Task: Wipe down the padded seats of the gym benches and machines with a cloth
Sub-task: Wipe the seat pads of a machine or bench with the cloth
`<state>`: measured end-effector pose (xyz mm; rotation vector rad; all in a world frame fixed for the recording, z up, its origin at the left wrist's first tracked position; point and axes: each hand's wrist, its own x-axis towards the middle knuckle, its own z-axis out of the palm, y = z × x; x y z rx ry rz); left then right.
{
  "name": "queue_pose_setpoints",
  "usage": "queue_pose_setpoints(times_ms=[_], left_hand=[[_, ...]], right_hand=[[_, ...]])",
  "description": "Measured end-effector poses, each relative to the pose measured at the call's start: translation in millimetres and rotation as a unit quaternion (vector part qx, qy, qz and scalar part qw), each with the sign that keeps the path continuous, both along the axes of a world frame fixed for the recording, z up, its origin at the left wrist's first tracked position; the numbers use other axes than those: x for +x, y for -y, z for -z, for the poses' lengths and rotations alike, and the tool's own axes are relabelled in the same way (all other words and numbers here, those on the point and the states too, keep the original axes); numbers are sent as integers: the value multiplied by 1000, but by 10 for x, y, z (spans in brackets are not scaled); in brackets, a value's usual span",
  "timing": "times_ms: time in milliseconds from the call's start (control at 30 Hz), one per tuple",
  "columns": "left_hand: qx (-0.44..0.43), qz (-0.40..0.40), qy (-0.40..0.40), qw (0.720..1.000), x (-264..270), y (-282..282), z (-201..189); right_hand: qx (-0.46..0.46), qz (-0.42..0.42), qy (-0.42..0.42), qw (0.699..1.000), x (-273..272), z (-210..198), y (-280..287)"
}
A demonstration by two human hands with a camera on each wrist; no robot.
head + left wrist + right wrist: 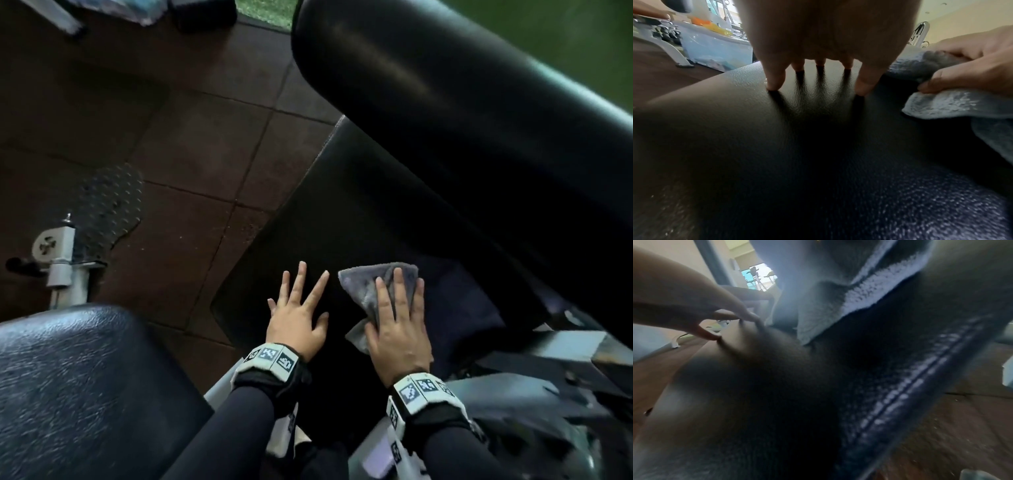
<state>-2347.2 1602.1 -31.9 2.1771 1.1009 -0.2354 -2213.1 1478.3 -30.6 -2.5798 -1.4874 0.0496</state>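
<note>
At the far left of the head view a white metal machine post [61, 260] stands on the brown rubber floor tiles [178, 144], just ahead of a rounded black textured vinyl pad [78, 387] in the near left corner. To the right lies the black padded seat [308, 240], a long flat cushion whose long axis runs from the person away and to the right, its far end passing under a thick black cylindrical roller pad [428, 85] that slants across the upper right. The left hand [298, 318] rests on the seat with a released grip, fingers spread and straight, their tips touching the vinyl in the left wrist view. Just beside it the right hand [397, 329] lies on the crumpled grey microfibre cloth [373, 284], long fingers flat over the top and the thumb pinching a fold, pressing the cloth onto the seat near its near end. Both wrists wear white bands printed with black square code markers, which carry no readable words.
</note>
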Motion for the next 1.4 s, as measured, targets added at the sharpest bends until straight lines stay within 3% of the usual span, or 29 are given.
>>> queue_pose_setpoints(times_ms=[100,167,267,400,600,767,933,1067,1267,1367,1400], left_hand=[[-8,-7,3,1000,9,7,4],[-15,-3,-1,1000,5,15,-7],[-15,3,-7,1000,7,22,-18],[-16,6,-14,1000,12,9,-26],[-6,11,-29,1000,25,13,-39],[-4,8,-28,1000,23,28,-42],[-3,9,-28,1000,29,31,-32],[3,11,-33,999,40,27,-14],[10,7,-40,999,73,32,-17],[17,5,-43,999,69,41,-15],[17,5,-42,999,72,46,-19]], right_hand=[[27,25,-32,999,125,-9,199],[58,100,-59,991,193,-82,377],[141,240,-97,955,318,-216,645],[219,304,-102,921,457,-270,899],[268,338,-106,896,347,-143,913],[293,375,-169,863,159,-22,876],[363,418,-261,791,395,-48,758],[365,426,-265,784,383,8,762],[385,414,-289,772,-54,139,780],[364,405,-366,755,-434,243,843],[363,412,-397,735,-544,284,866]])
